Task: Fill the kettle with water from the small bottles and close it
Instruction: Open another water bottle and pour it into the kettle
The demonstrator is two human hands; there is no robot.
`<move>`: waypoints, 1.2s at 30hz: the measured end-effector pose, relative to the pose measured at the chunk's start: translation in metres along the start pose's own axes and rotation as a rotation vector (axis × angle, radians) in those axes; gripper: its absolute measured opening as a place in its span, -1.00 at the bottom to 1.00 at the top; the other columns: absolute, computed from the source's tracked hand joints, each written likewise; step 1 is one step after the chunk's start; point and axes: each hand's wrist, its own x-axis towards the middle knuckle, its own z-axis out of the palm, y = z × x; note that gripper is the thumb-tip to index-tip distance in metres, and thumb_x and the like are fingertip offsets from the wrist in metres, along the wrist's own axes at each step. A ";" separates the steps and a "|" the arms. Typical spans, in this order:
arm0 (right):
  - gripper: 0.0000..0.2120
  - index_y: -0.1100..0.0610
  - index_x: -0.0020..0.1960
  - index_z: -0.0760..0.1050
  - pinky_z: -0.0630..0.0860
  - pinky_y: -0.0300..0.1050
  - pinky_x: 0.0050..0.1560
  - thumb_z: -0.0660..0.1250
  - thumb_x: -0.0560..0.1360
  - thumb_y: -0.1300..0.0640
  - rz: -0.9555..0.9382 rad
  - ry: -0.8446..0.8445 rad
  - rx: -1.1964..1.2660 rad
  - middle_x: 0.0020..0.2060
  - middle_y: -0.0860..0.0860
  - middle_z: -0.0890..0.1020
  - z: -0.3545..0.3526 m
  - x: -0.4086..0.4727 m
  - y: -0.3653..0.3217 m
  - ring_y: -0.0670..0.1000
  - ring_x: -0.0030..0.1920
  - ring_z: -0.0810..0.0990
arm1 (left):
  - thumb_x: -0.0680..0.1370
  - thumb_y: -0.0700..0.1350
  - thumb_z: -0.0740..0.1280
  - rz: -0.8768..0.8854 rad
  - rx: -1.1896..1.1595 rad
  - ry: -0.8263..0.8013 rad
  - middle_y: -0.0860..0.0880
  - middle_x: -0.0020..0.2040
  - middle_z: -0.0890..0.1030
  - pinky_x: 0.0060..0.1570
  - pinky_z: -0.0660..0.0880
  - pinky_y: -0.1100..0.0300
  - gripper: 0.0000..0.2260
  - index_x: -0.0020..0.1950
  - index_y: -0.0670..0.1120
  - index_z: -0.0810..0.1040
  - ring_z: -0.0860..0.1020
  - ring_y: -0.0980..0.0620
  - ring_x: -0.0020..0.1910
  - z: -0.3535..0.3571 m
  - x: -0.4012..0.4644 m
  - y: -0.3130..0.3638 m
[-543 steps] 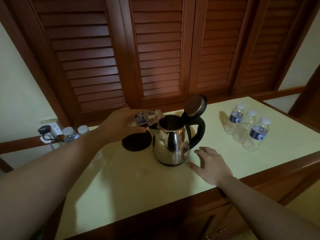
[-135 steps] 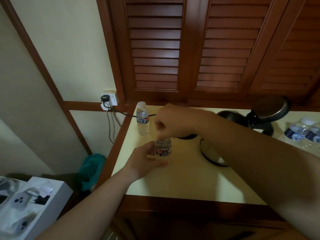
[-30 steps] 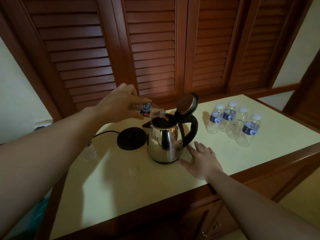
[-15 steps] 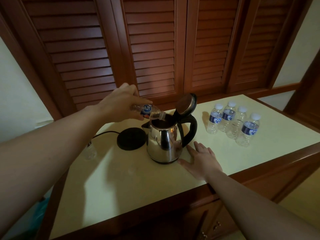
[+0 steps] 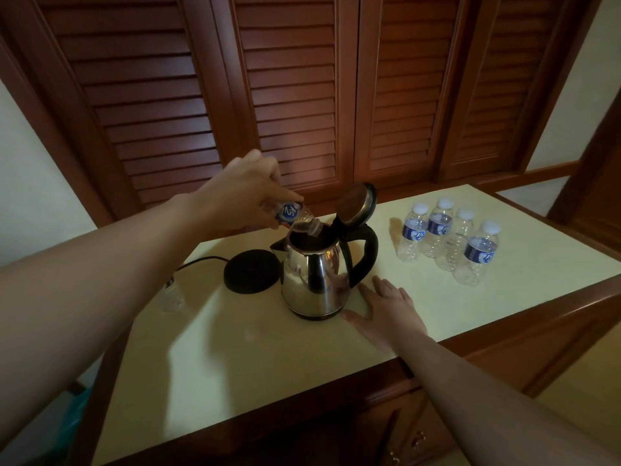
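Note:
A steel kettle with a black handle stands on the pale countertop, its lid hinged up and open. My left hand grips a small water bottle with a blue label, tipped steeply, its neck reaching into the kettle's mouth. My right hand lies flat on the counter, fingers spread, touching the kettle's base on its right side.
The black kettle base with its cord sits left of the kettle. Several capped small bottles stand at the right. Another small bottle stands at the left, partly behind my forearm. Louvred wooden doors rise behind.
The bottle in my left hand has tilted more steeply, its neck lower in the kettle's mouth. My right hand and the kettle have stayed in place.

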 end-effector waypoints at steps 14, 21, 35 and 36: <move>-0.11 -0.11 0.69 0.06 -0.11 0.11 0.67 -0.02 0.51 -0.56 -0.012 0.024 0.012 0.70 0.03 0.04 -0.001 -0.001 0.000 0.06 0.69 -0.06 | 0.48 0.22 0.48 -0.301 -0.447 -0.033 0.08 0.06 0.42 0.11 0.45 0.03 -0.41 0.49 0.24 0.43 0.41 0.01 0.11 0.049 -0.029 -0.002; -0.18 -0.08 0.58 0.35 0.20 0.14 0.58 0.12 0.49 -0.54 -0.083 0.164 0.055 0.57 0.07 0.35 0.008 -0.001 0.005 0.13 0.60 0.21 | 0.51 0.13 0.50 -0.641 -0.815 0.146 0.05 0.07 0.63 -0.11 0.49 0.24 -0.54 0.38 0.10 0.53 0.62 0.05 -0.01 0.104 -0.087 0.020; -0.53 0.08 0.02 0.69 0.60 -0.09 -0.09 0.27 0.57 -0.30 -0.453 0.437 0.185 -0.12 -0.04 0.67 0.025 -0.027 -0.111 0.01 -0.10 0.63 | 0.51 0.03 0.53 -0.881 -1.120 0.275 0.14 -0.01 0.68 -0.20 0.48 0.42 -0.62 0.28 0.14 0.53 0.64 0.25 -0.08 0.144 -0.178 0.059; -0.54 0.08 0.06 0.69 0.60 -0.11 -0.07 0.28 0.57 -0.30 -0.462 0.407 0.190 -0.08 -0.04 0.67 0.023 -0.028 -0.120 0.00 -0.06 0.63 | 0.50 0.03 0.54 -0.880 -1.116 0.274 0.14 -0.02 0.69 -0.16 0.48 0.41 -0.62 0.28 0.13 0.55 0.64 0.26 -0.07 0.144 -0.184 0.057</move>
